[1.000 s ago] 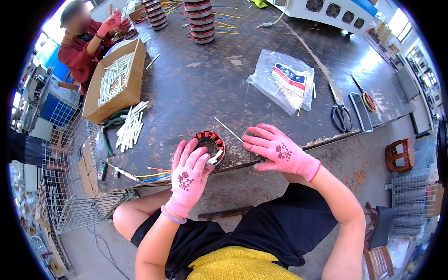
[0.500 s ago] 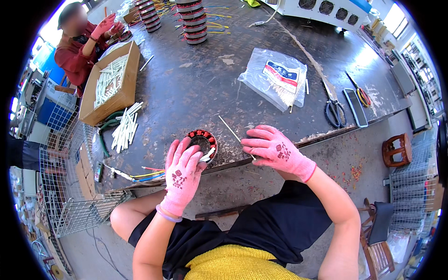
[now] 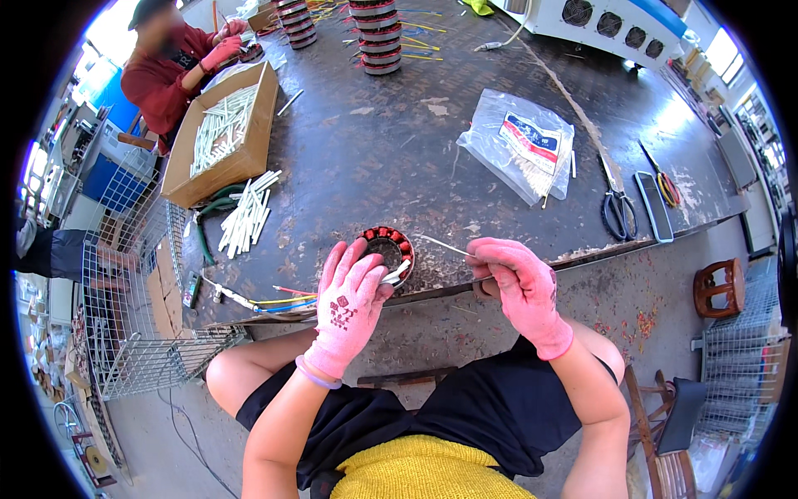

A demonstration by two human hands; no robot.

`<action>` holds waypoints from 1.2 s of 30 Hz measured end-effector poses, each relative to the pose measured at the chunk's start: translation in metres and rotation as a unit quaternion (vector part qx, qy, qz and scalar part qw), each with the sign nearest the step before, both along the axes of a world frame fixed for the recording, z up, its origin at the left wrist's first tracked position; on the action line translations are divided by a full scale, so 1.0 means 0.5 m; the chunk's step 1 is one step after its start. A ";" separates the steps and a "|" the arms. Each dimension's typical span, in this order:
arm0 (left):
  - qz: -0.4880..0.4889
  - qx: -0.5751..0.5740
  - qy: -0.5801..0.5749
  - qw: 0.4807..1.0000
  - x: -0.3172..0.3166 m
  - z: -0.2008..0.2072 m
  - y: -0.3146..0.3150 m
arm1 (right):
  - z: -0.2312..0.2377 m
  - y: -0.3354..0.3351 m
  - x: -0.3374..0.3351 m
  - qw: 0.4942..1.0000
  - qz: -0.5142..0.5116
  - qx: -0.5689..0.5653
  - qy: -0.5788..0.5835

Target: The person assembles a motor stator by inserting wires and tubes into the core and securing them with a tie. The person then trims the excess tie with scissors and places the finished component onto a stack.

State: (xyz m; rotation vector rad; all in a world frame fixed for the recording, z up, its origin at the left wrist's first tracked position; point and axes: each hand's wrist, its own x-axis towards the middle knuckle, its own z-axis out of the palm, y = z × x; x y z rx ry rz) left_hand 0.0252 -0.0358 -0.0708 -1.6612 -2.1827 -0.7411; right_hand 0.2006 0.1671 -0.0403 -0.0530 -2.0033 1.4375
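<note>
A ring-shaped motor stator [image 3: 404, 242] with red windings lies at the table's near edge. My left hand [image 3: 346, 314], in a pink glove, is closed on its left and near side, hiding part of it. White sleeving [image 3: 398, 273] shows inside the ring beside my fingertips. Yellow, blue and red wires [image 3: 278, 306] run out to the left from under that hand. To the right, my pink-gloved right hand [image 3: 529, 301] pinches one end of a thin white cable tie [image 3: 446, 244]. The tie's free end points left, just short of the stator.
A cardboard box [image 3: 263, 125] of white tubes stands at left, near loose tubes [image 3: 247, 218] and green-handled pliers [image 3: 202, 233]. Farther back are stator stacks [image 3: 378, 41] and a clear bag [image 3: 499, 137]. Scissors [image 3: 615, 212] and a phone [image 3: 654, 208] lie right. Another person [image 3: 170, 75] works far left.
My right hand has turned and moved slightly right, bringing the cable tie from a slant to nearly level, pointing at the stator. My left hand stays on the stator. The whole view has shifted.
</note>
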 end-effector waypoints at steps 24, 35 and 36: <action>-0.014 0.015 -0.093 0.995 -0.001 -0.008 -0.004 | -0.041 -0.175 0.101 0.974 0.050 0.222 -0.021; -0.006 0.013 -0.083 0.996 0.002 -0.011 -0.002 | -0.034 -0.181 0.096 0.972 0.054 0.229 -0.023; -0.006 0.015 -0.081 0.997 0.002 -0.011 -0.001 | -0.037 -0.181 0.095 0.972 0.053 0.226 -0.027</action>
